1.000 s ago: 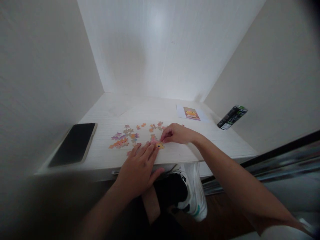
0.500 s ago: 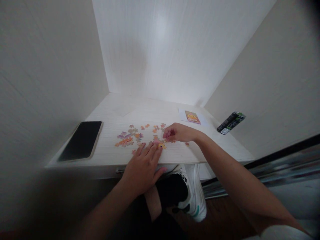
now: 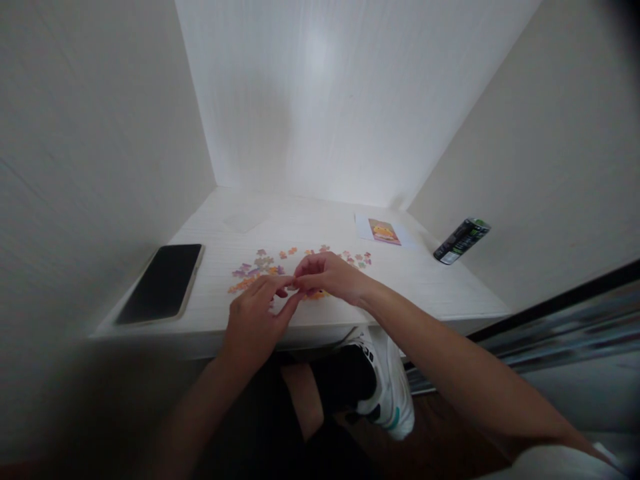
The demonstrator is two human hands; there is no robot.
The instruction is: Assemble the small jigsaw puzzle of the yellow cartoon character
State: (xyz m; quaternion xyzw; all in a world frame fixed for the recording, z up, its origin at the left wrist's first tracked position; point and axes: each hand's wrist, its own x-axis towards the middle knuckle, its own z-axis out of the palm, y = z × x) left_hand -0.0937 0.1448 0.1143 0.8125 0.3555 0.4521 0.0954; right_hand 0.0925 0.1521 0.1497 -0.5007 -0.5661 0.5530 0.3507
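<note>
While the head view shows my left hand [image 3: 255, 320] and right hand [image 3: 327, 277] pinched fingertip to fingertip above the desk [image 3: 425, 280], I cannot tell whether they grip a puzzle piece; loose puzzle pieces [image 3: 260, 265] beside them look light, thin, best edge-pinched.

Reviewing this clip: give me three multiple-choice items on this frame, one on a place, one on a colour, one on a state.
1. Where does the phone lie on the desk?
A. by its left edge
B. beside the can
C. on the picture card

2. What colour is the phone's screen?
A. white
B. black
C. red

3. How do the hands stand?
A. both flat on the desk
B. fingertips meeting over the puzzle pieces
C. one lifting the can

Key: 1 A, the phone lies far left while the can and picture card are to the right. 2 B, the screen is dark and unlit. 3 B, the left hand and right hand pinch together at the near edge of the pieces; whether a piece is held cannot be told.
</note>
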